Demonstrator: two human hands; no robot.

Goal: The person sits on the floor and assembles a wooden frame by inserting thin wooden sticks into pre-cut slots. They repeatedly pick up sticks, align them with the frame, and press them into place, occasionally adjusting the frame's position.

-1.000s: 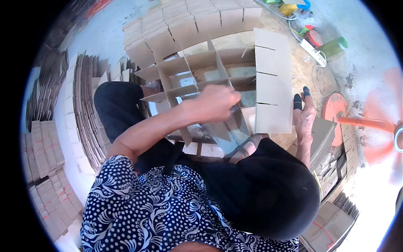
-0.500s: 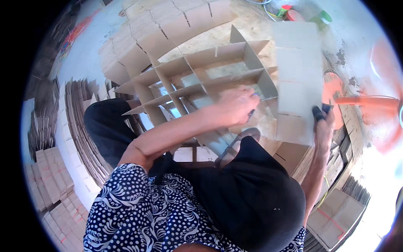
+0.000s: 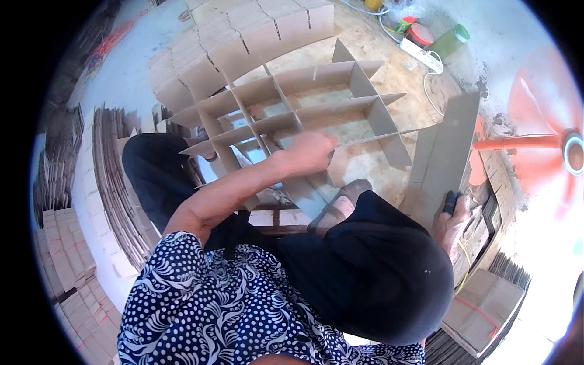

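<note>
A grid of slotted cardboard dividers (image 3: 292,114) stands in front of me, its strips crossing upright to form cells. My left hand (image 3: 307,152) is closed at the near side of this grid, on a cardboard strip whose gripped end is hidden by the fingers. To the right, my right hand (image 3: 451,222), with dark covers on its fingers, holds the lower right edge of a long cardboard sheet (image 3: 445,146). That sheet is tilted steeply beside the right end of the grid.
A row of slotted cardboard pieces (image 3: 261,36) stands behind the grid. Flat cardboard stacks (image 3: 115,188) lie at the left, and a tied bundle (image 3: 486,310) at lower right. An orange fan (image 3: 535,143), a white power strip (image 3: 421,56) and a green container (image 3: 451,40) are at the right.
The cardboard sheet has tilted from facing me broadly to a steep angle, and my right hand has moved down and slightly left with it. My left hand has shifted left.
</note>
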